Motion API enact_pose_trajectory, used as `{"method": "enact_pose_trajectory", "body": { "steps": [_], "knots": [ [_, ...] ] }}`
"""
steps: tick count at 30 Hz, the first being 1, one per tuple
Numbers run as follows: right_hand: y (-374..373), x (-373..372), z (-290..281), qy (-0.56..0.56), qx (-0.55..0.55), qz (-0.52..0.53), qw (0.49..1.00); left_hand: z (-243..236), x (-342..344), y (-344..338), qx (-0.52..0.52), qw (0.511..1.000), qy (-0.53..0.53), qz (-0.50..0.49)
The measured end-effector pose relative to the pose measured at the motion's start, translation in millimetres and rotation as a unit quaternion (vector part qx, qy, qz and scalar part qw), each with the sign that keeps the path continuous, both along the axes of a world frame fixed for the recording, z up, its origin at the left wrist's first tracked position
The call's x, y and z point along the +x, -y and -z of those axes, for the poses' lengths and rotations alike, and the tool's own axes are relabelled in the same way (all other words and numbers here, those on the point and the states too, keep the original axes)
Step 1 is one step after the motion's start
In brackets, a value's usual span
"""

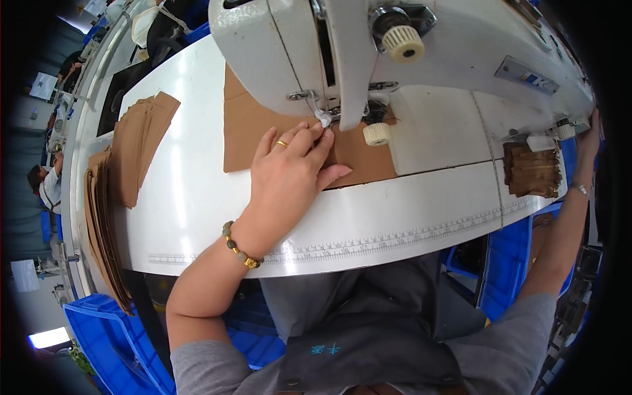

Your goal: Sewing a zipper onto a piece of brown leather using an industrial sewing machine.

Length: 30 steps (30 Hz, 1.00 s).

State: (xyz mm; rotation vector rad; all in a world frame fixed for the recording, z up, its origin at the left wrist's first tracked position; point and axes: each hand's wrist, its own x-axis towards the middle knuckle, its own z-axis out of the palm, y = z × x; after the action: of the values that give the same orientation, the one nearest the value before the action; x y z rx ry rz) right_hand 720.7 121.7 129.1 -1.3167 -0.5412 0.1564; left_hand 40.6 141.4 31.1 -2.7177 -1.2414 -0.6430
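A flat brown sheet of material (252, 135) lies under the head of a white sewing machine (454, 49). My left hand (289, 161) rests palm down on this sheet, thumb held out to the side and fingers stretched toward the needle area (329, 117). The fingertips are right beside the presser foot, whose lower parts they partly cover. At the far right, my right hand (590, 135) reaches up along the end of the machine. Its fingers are hidden at the dark rim of the picture, so what they touch does not show.
Two stacks of brown pieces, one fanned out (141, 141) and one hanging over the edge (99, 217), lie on the left. A bundle of small dark brown pieces (532, 170) sits on the right. A printed ruler (342, 247) follows the front edge. Blue crates (108, 336) stand below.
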Motion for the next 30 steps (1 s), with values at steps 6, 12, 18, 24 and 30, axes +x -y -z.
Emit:
{"method": "enact_pose_trajectory", "body": {
  "steps": [6, 12, 18, 24, 30],
  "knots": [
    [12.2, 15.4, 62.3, -0.013, 0.105, -0.059, 0.993, -12.3, 10.2, 8.8, 0.09, 0.995, -0.051, -0.007],
    [16.3, 38.5, 66.8, 0.086, 0.041, -0.062, 0.994, -15.0, 76.6, 20.6, 0.066, 0.994, -0.074, 0.036],
    [14.6, 35.9, 62.4, 0.02, 0.08, -0.089, 0.993, -19.2, 88.1, 11.8, 0.013, 0.975, -0.223, -0.014],
    [17.2, 34.8, 67.0, 0.063, 0.046, -0.057, 0.995, -29.4, 3.4, 23.3, -0.015, 0.99, -0.069, 0.126],
    [7.8, 60.1, 36.6, 0.147, -0.004, -0.002, 0.989, -19.7, -20.7, 16.3, -0.069, 0.986, 0.016, 0.153]
  ]
}}
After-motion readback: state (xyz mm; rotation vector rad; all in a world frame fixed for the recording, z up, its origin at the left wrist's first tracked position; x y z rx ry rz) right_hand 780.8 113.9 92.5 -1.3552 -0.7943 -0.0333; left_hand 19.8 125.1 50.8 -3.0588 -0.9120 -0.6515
